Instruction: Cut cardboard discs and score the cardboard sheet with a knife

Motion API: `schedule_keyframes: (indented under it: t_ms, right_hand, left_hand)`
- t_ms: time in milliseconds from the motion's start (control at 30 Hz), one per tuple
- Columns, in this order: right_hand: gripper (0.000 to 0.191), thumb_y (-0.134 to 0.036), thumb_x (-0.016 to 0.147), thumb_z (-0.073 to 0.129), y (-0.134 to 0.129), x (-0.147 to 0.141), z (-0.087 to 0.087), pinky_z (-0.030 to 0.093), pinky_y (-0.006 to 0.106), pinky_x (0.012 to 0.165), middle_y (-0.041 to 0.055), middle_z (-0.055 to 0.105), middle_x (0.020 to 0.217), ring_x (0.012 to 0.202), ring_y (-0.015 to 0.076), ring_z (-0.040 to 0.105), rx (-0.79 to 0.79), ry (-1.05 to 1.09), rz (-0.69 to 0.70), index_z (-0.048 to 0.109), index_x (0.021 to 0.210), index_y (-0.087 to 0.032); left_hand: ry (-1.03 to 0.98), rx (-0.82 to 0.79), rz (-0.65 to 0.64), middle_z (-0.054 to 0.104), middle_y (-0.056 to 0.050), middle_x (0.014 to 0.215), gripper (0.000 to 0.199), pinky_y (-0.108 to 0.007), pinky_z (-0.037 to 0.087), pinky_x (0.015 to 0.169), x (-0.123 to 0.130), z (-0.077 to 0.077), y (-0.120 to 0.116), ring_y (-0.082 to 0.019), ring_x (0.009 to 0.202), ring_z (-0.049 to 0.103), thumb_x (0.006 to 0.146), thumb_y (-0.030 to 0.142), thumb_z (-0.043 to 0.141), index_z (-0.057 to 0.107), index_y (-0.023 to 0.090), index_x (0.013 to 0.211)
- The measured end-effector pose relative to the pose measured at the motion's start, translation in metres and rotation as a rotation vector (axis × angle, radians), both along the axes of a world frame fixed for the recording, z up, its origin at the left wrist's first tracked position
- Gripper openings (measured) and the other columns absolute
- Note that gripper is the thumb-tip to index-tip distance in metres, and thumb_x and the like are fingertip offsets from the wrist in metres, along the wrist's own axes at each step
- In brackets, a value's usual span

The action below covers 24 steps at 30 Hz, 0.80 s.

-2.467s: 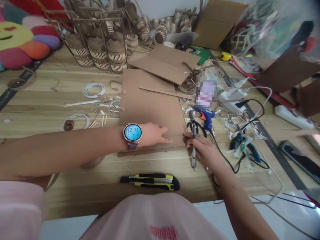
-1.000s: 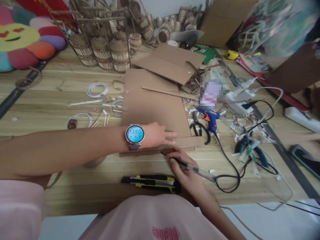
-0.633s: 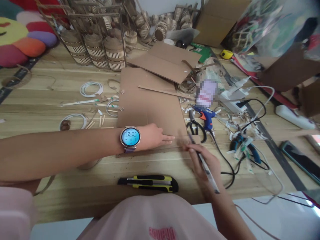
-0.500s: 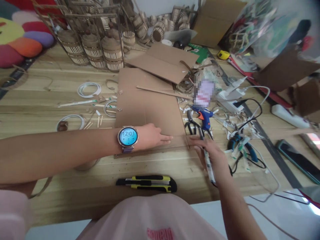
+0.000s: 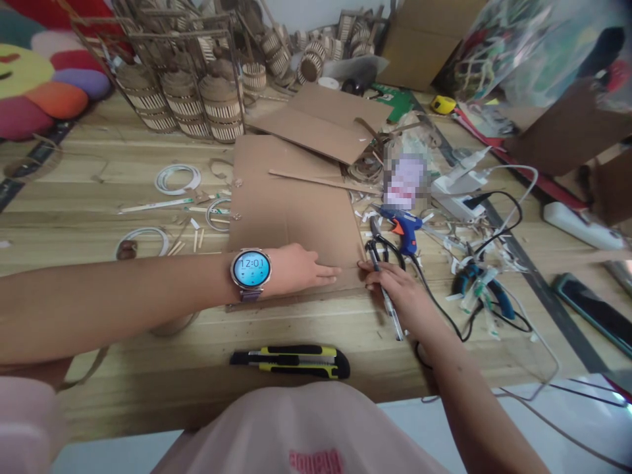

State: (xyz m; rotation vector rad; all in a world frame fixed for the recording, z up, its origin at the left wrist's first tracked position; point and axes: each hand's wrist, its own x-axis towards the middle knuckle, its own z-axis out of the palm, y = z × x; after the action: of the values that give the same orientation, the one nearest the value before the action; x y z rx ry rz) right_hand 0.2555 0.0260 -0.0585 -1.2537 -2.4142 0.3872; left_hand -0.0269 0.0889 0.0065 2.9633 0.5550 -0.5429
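Note:
My left hand (image 5: 299,271), with a smartwatch (image 5: 251,270) on its wrist, rests on a sheet of brown cardboard (image 5: 281,214) close to the near edge. Two of its fingers stretch to the right along the sheet. A pen (image 5: 388,304) with a dark top and a clear barrel is gripped in my right hand (image 5: 392,284), whose fingertips are at the cardboard's near right corner. Nearer my body lies a yellow and black utility knife (image 5: 291,361). Just beyond my right hand are dark-handled scissors (image 5: 388,245) and a blue glue gun (image 5: 405,232).
At the back left stands a rack of small woven baskets (image 5: 220,108). Another cardboard piece (image 5: 326,122) overlaps the sheet's far side. Blue-handled pliers (image 5: 498,297), cables, a power strip (image 5: 457,194) and scraps crowd the right. White coils (image 5: 178,179) lie left.
My right hand has moved left with the pen, up to the cardboard's corner. The left hand has stayed in place on the sheet.

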Motion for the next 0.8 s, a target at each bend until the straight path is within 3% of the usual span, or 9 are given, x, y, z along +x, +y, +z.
schedule_keyframes:
  t_ms: [267,467,633,733,800]
  right_hand:
    - [0.018,-0.016,0.098,0.047,0.001,0.002,-0.004,0.056,0.048,0.094,0.0108,0.073,0.126,0.122,0.0279,0.063,-0.029,0.053,-0.013,0.061,0.092,-0.025]
    - [0.018,-0.020,0.099,0.049,0.005,0.002,-0.006,0.057,0.049,0.094,0.0096,0.074,0.124,0.121,0.0285,0.065,-0.008,0.071,-0.008,0.065,0.092,-0.025]
    - [0.021,-0.027,0.100,0.053,-0.001,-0.002,-0.001,0.057,0.046,0.095,0.0107,0.074,0.125,0.118,0.0283,0.067,0.066,0.105,-0.027,0.067,0.115,-0.025]
    - [0.031,-0.034,0.103,0.048,-0.020,-0.017,0.008,0.059,0.039,0.082,0.0082,0.078,0.105,0.098,0.0255,0.073,0.126,0.180,-0.178,0.066,0.126,-0.025]
    - [0.032,-0.036,0.104,0.044,-0.036,-0.034,0.014,0.058,0.032,0.067,0.0040,0.074,0.085,0.078,0.0215,0.073,0.119,0.266,-0.257,0.070,0.119,-0.026]
  left_hand:
    - [0.107,0.005,-0.028,0.032,0.012,0.168,0.073,-0.036,0.052,0.065,0.004,0.009,-0.001,-0.022,0.109,0.062,0.094,0.001,0.029,0.044,0.041,0.153]
    - [0.041,-0.028,0.032,0.042,0.011,0.163,0.073,-0.037,0.055,0.068,0.003,0.008,-0.001,-0.022,0.108,0.063,0.090,0.000,0.034,0.053,0.042,0.146]
    - [0.054,-0.009,0.005,0.038,0.013,0.166,0.075,-0.036,0.055,0.070,0.003,0.010,-0.001,-0.022,0.108,0.065,0.088,-0.001,0.038,0.051,0.044,0.147]
    - [0.087,0.014,-0.034,0.032,0.013,0.168,0.072,-0.036,0.053,0.068,0.004,0.011,-0.001,-0.023,0.109,0.065,0.092,0.002,0.037,0.047,0.042,0.151]
    - [0.109,0.018,-0.034,0.032,0.012,0.168,0.070,-0.035,0.053,0.068,0.004,0.012,-0.001,-0.023,0.110,0.064,0.093,0.003,0.035,0.046,0.040,0.152]
